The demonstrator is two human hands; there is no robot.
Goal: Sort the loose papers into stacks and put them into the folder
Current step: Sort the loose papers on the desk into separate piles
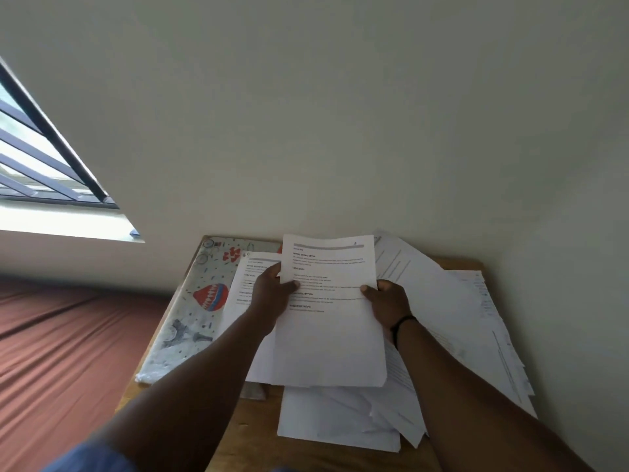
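- Head view: wooden table (258, 434) stands against the wall and serves as the reference landmark; a reddish-brown bedspread (68, 335) lies off its left edge.
- Loose papers (476, 335) fan across the right half of the table, overlapping at mixed angles and overhanging its right edge. Judgement: these sheets are light and thin, slide freely on each other, and crease if dragged by one corner.
- Patterned folder (190, 311) lies flat along the left side of the table, its right part under a printed sheet (252, 277). Judgement: it looks like thin flexible plastic, so one hand should hold it open during loading.
- Held stack (330, 335) is raised above the table centre, printed side up, top edge toward the wall. Judgement: several sheets together are stiffer than one, yet the unsupported lower end can sag; grip at both long edges near mid-height, as now, and square the edges by tapping on the table.
- Left hand (272, 294) pinches the stack's left edge, thumb on the printed face.
- Right hand (388, 298) grips the stack's right edge, thumb on top; a dark band (401, 323) circles that wrist. The two hands are apart, one per edge.
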